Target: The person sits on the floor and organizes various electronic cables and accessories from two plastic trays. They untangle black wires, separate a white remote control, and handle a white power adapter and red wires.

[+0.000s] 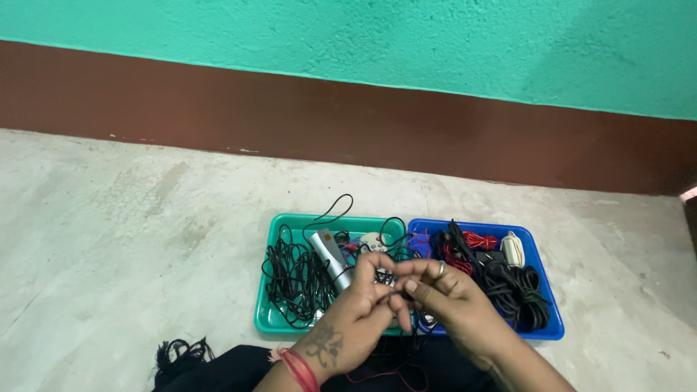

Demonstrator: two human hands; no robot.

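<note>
Thin black cable [398, 288] sits pinched between both hands at the lower centre of the head view, just above the seam where the two trays meet. My left hand [347, 319] comes up from the bottom edge, a tattoo on its back and red threads at the wrist; its grip is closed on the cable, fingertips pressed together. My right hand [449, 299] meets it from the right, a ring on one finger, thumb and forefinger likewise clamped on the same cable, so the two hands touch at the fingertips.

Behind the hands I see a green tray [270, 318] left of centre, holding a loose tangle of black wires [294, 279], a silver cylindrical device [330, 255] lying at a slant, and a small white piece [374, 241] near its far rim. Touching it on the right is a blue tray [544, 290] with a thick coiled black cord [519, 290], some red wire [475, 239] and a white plug-like part [512, 249]. Both trays rest on a pale concrete floor [131, 239]; a brown-and-green wall [363, 87] fills the upper frame. Dark cloth [218, 366] lies along the bottom edge.
</note>
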